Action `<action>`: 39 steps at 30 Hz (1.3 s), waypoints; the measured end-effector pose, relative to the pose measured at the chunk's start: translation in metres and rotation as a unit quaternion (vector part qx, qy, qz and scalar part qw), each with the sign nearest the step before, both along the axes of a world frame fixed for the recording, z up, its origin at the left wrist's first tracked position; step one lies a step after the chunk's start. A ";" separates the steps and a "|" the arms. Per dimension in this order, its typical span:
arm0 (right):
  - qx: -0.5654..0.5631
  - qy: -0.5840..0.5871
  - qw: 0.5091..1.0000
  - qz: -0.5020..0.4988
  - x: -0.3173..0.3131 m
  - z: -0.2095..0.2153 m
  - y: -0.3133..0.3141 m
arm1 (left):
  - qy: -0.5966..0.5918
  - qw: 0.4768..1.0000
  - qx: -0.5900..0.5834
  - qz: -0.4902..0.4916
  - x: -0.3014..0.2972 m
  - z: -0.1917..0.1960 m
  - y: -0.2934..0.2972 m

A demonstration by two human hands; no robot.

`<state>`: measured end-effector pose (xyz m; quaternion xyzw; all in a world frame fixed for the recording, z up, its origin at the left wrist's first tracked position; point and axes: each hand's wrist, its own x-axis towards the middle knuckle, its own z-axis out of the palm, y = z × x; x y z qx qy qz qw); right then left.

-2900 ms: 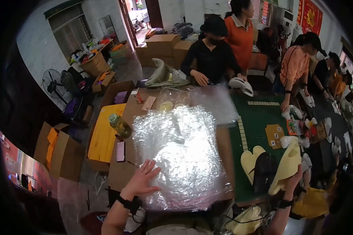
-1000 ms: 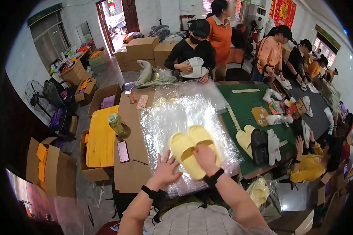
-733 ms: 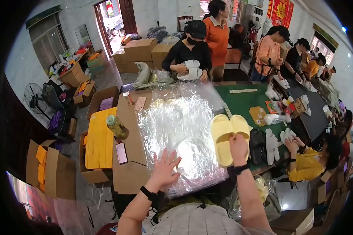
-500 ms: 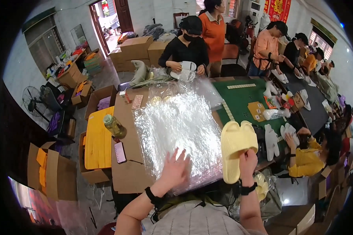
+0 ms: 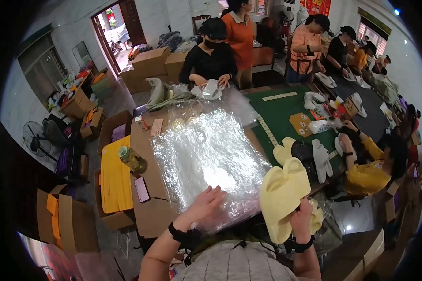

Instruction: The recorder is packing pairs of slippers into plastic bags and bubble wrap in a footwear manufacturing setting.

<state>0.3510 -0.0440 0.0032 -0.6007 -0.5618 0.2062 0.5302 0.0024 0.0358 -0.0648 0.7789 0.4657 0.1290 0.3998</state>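
My right hand [image 5: 302,216] is closed around a pair of pale yellow slippers [image 5: 286,189], raised tilted over the near right corner of the table. The slippers overlap, and the fingertips are partly hidden behind them. Flat on a stack of clear, shiny plastic bags or sheets [image 5: 197,159] lies my left hand [image 5: 207,202], its fingers stretched out with nothing in them. Just beyond the held pair, more pale yellow footwear [image 5: 282,151] rests at the edge of the green mat [image 5: 279,114]. Other yellow slippers [image 5: 316,218] show below, beside my right hand.
Left of the plastic are a phone [image 5: 142,189], a green bottle [image 5: 132,160] and an open carton of yellow-orange packs [image 5: 116,180]. White slippers [image 5: 321,160] lie to the right. A person across the table [image 5: 213,61] and one in yellow [image 5: 365,175] handle white footwear.
My right hand has brought the slippers nearer and turned them to a steeper tilt. Yellow footwear now shows beyond them. My left hand stays on the plastic; the view has shifted slightly.
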 end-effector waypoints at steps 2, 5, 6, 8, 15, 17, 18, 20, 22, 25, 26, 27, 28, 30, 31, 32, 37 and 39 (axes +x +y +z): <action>0.001 -0.088 0.995 0.053 -0.002 0.012 -0.004 | -0.130 0.981 -0.114 0.089 -0.004 -0.008 0.004; 0.011 -0.102 0.993 0.064 -0.005 0.021 -0.009 | -0.267 0.938 -0.202 0.088 -0.011 0.001 0.010; 0.011 -0.102 0.993 0.063 -0.007 0.025 -0.010 | -0.267 0.938 -0.203 0.087 -0.011 0.007 0.012; 0.021 -0.099 0.992 0.076 -0.012 0.033 -0.011 | -0.289 0.919 -0.216 0.158 -0.009 0.016 0.014; 0.007 -0.240 0.935 0.262 -0.047 0.019 -0.004 | -0.255 0.927 -0.140 0.235 -0.009 0.007 0.020; 0.023 -0.263 0.911 0.317 -0.064 0.011 0.007 | -0.259 0.929 -0.128 0.231 -0.005 0.015 0.016; -0.011 -0.298 0.896 0.329 -0.071 0.012 0.010 | -0.264 0.930 -0.115 0.229 -0.005 0.018 0.015; -0.064 -0.313 0.900 0.297 -0.074 0.004 0.016 | -0.293 0.925 -0.119 0.210 -0.008 0.017 0.013; -0.083 -0.322 0.900 0.283 -0.068 -0.004 0.019 | -0.198 0.948 -0.096 0.231 -0.005 0.031 0.011; -0.113 -0.317 0.897 0.287 -0.064 -0.004 0.020 | -0.198 0.961 -0.023 0.193 -0.004 0.039 0.005; -0.125 -0.304 0.896 0.298 -0.064 -0.003 0.020 | -0.176 0.971 0.007 0.164 0.000 0.045 0.001; -0.124 -0.305 0.896 0.298 -0.065 -0.001 0.023 | -0.177 0.970 0.007 0.165 0.003 0.048 -0.001; -0.140 -0.293 0.911 0.253 -0.068 0.003 0.028 | -0.086 0.985 0.108 0.106 0.006 0.051 -0.003; -0.155 -0.281 0.924 0.206 -0.075 0.006 0.034 | 0.006 0.977 0.208 0.044 0.013 0.058 -0.008; -0.127 -0.276 0.929 0.209 -0.081 0.007 0.036 | 0.018 0.973 0.227 0.024 0.016 0.061 -0.013; -0.099 -0.271 0.934 0.211 -0.087 0.007 0.037 | 0.030 0.969 0.247 0.001 0.019 0.066 -0.016; -0.041 -0.283 0.945 0.160 -0.107 -0.032 0.061 | -0.007 0.961 0.276 -0.033 0.028 0.089 -0.025; 0.013 -0.250 0.953 0.172 -0.119 -0.058 0.064 | 0.004 0.955 0.293 -0.041 0.032 0.095 -0.028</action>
